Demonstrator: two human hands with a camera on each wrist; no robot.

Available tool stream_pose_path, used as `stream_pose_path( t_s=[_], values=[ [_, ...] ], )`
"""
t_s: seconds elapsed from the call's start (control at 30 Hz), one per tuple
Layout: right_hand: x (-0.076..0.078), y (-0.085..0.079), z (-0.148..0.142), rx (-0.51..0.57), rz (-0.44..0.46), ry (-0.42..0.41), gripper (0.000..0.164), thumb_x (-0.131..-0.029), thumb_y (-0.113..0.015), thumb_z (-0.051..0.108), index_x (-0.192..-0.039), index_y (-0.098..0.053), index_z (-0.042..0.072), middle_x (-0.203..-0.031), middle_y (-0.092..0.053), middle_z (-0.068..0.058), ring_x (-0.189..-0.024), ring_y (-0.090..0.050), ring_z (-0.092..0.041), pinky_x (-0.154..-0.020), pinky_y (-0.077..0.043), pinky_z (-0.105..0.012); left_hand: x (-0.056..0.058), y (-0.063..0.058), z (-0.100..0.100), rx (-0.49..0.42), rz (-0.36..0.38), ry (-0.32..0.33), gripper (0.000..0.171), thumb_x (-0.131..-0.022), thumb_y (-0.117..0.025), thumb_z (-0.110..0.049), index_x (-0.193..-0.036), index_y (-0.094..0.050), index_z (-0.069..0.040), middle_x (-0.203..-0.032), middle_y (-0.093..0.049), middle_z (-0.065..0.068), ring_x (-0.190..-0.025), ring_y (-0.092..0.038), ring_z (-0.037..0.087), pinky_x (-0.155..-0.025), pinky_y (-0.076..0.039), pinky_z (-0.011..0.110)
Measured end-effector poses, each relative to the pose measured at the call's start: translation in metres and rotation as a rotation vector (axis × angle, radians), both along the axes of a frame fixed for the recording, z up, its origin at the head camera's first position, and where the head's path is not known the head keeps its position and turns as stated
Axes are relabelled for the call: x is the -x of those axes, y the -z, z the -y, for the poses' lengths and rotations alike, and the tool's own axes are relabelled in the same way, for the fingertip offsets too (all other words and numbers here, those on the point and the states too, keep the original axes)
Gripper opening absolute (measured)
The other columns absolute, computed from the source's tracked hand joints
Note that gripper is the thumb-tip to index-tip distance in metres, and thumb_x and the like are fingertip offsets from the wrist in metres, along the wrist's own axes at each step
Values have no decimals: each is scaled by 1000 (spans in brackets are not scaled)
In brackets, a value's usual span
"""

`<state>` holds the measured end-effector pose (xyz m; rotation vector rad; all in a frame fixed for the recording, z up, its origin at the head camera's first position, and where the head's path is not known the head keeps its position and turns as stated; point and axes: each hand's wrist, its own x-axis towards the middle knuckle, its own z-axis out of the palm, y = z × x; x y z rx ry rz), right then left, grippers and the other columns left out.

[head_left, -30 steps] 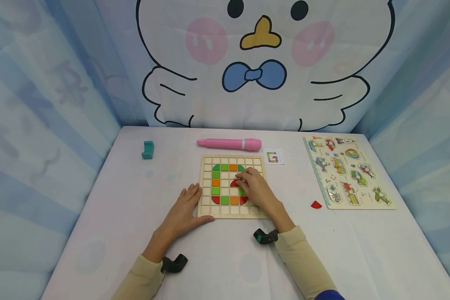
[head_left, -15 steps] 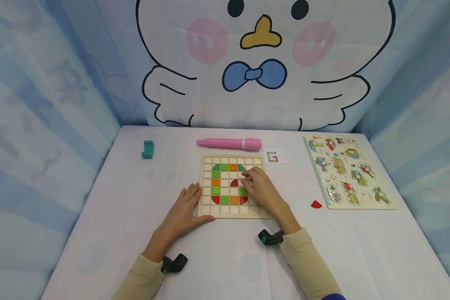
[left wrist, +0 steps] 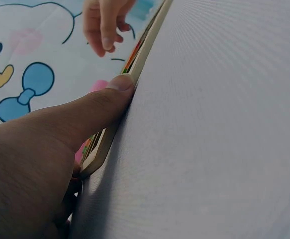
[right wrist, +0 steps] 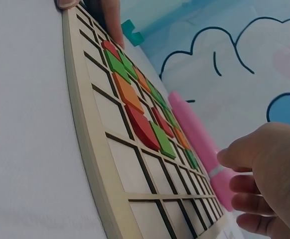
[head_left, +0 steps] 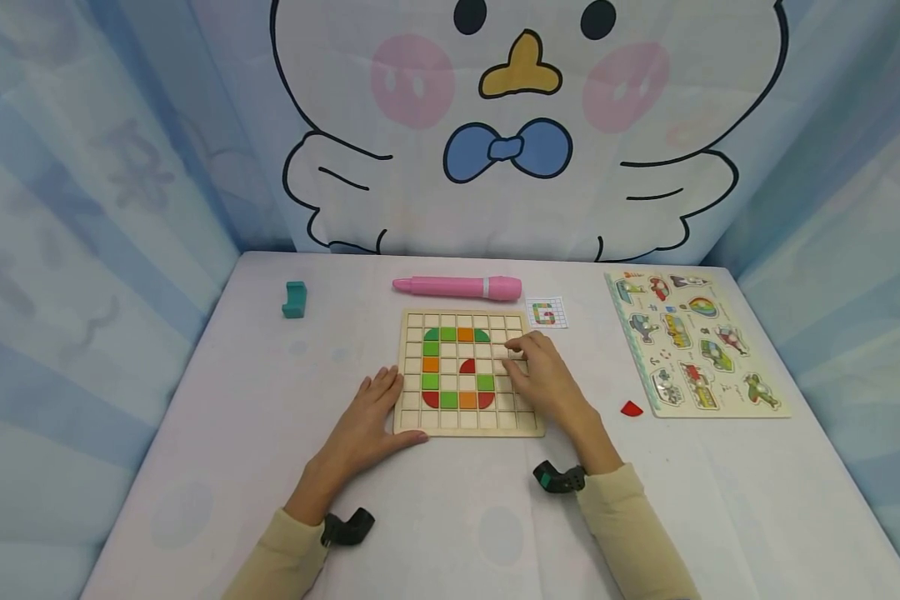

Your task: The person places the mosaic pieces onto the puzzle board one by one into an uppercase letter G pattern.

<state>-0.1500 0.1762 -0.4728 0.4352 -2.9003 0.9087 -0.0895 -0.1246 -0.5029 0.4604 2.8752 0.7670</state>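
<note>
A wooden grid board point(head_left: 527, 423) lies mid-table, with green, orange and red tiles set in several of its squares. My left hand point(head_left: 367, 417) rests at its left side, fingers straight along that edge; in the left wrist view the thumb point(left wrist: 97, 107) presses the front edge. Over the board's right side is my right hand point(head_left: 551, 379), its fingers loosely bent and nothing between them. A rounded red tile point(head_left: 467, 367) sits alone inside the ring of tiles, and in the right wrist view the green tile point(right wrist: 162, 139) lies beside a rounded red corner tile point(right wrist: 142, 128).
A loose red quarter-round tile point(head_left: 632, 408) lies right of the board, near a picture puzzle board point(head_left: 648, 367). Behind the grid are a pink pen-shaped object point(head_left: 450, 287) and a small pattern card point(head_left: 547, 313). A teal block point(head_left: 295, 300) stands at the back left.
My right hand has drawn back rightward from the middle of the board, uncovering the red tile and the green tile on the right. My left hand has stayed put.
</note>
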Motion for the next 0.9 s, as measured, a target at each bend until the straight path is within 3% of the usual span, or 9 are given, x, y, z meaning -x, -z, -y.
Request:
stream_pose_path(
  t_s=[0.9],
  values=[
    [-23, -6, -60, -31, -20, 172, 33, -93, -67, 14, -122, -63, -1, -119, -59, -19, -110, -54, -35, -94, -50, -51, 0, -2, -1, 18, -8, 0, 105, -81, -72, -64, -155, -33, -1, -164, -32, 14, -155, -23, 31, -129, -18, 49]
  ],
)
